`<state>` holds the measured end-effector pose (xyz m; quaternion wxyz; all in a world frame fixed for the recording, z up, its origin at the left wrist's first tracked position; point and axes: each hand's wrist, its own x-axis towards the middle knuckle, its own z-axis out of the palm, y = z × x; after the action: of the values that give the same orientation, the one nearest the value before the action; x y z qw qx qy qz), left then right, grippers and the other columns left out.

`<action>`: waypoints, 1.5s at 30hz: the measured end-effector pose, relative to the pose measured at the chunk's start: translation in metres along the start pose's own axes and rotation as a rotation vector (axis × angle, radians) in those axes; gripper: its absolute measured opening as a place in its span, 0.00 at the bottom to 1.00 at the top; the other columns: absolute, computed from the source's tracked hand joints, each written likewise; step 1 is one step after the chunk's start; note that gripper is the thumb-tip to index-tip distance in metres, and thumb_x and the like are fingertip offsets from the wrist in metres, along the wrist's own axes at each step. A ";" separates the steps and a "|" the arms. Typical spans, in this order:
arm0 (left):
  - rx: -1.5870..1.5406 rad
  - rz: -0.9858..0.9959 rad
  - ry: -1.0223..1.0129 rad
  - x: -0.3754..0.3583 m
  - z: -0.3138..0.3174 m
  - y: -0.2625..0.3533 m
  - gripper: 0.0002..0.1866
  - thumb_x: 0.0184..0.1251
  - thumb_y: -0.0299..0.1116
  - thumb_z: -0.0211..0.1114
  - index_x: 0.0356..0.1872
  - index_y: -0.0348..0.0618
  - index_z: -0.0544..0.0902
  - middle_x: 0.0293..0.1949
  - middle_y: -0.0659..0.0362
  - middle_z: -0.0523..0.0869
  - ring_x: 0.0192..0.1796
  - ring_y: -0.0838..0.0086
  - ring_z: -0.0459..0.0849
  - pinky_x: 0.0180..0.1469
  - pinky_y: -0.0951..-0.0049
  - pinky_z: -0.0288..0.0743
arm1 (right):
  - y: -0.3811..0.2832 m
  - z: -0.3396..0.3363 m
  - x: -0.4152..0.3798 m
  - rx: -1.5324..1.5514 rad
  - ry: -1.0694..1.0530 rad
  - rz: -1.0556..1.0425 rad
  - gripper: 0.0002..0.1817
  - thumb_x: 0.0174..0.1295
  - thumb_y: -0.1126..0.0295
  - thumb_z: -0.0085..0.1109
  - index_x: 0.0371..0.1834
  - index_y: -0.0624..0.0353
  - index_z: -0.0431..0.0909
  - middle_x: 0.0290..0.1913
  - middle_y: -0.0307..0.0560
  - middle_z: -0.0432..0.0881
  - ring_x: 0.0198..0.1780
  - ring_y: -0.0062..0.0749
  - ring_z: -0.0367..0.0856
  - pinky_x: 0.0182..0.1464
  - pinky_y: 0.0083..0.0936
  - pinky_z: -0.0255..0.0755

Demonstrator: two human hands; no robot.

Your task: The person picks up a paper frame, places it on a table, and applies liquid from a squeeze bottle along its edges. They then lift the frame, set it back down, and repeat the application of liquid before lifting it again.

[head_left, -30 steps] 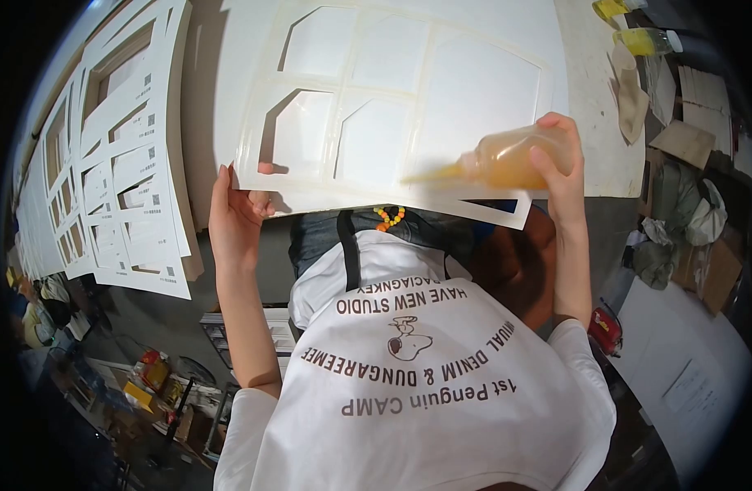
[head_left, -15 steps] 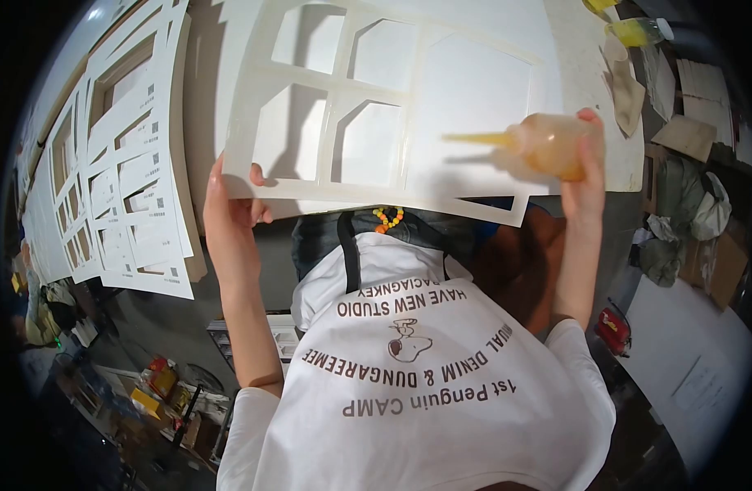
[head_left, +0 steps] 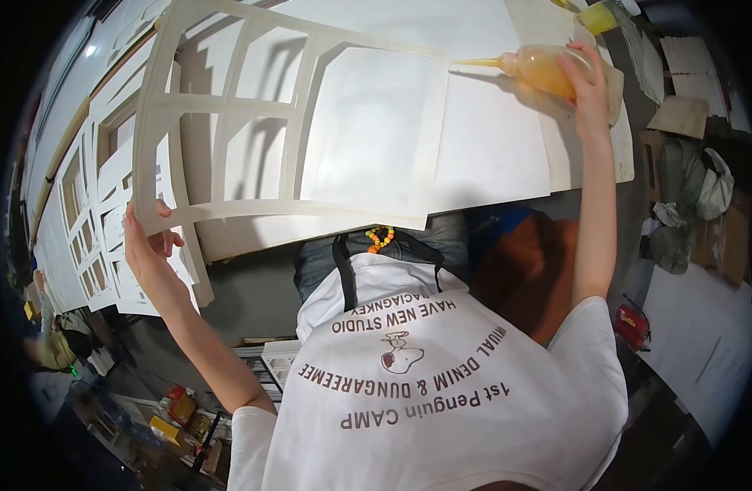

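My left hand (head_left: 153, 235) grips the lower left corner of a white cardboard frame (head_left: 270, 208) with one large and several small window openings. The frame is lifted at a tilt over the table. My right hand (head_left: 587, 82) is wrapped round a clear squeeze bottle (head_left: 544, 69) of amber liquid, lying nearly level. Its long thin nozzle (head_left: 478, 62) points left, the tip right at the frame's upper right corner. Beneath lies a plain white sheet (head_left: 499, 147) on the table.
Cut-out printed sheets (head_left: 151, 192) are stacked left of the frame. At the back right lies another bottle of yellow liquid (head_left: 598, 18). Cardboard pieces (head_left: 680, 117) and bags (head_left: 714, 192) sit off to the right, with a red pouch (head_left: 632, 326) lower down.
My left hand has moved left with the frame, which now sits further left and more tilted. My right hand has carried the bottle up and away from me, its nozzle now at the frame's corner.
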<state>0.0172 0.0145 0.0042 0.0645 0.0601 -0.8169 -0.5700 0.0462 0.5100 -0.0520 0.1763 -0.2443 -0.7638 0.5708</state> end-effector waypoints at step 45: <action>0.062 -0.091 -0.052 0.011 -0.004 -0.022 0.23 0.69 0.48 0.45 0.40 0.38 0.80 0.27 0.63 0.78 0.20 0.85 0.60 0.25 0.82 0.57 | 0.006 0.003 -0.142 0.037 -0.089 -0.133 0.19 0.53 0.71 0.61 0.47 0.57 0.66 0.42 0.40 0.71 0.45 0.23 0.70 0.49 0.20 0.66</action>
<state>0.0075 0.0018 -0.0143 0.0154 0.0842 -0.8321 -0.5480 0.1616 0.4276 -0.0567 0.1842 -0.1640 -0.7747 0.5822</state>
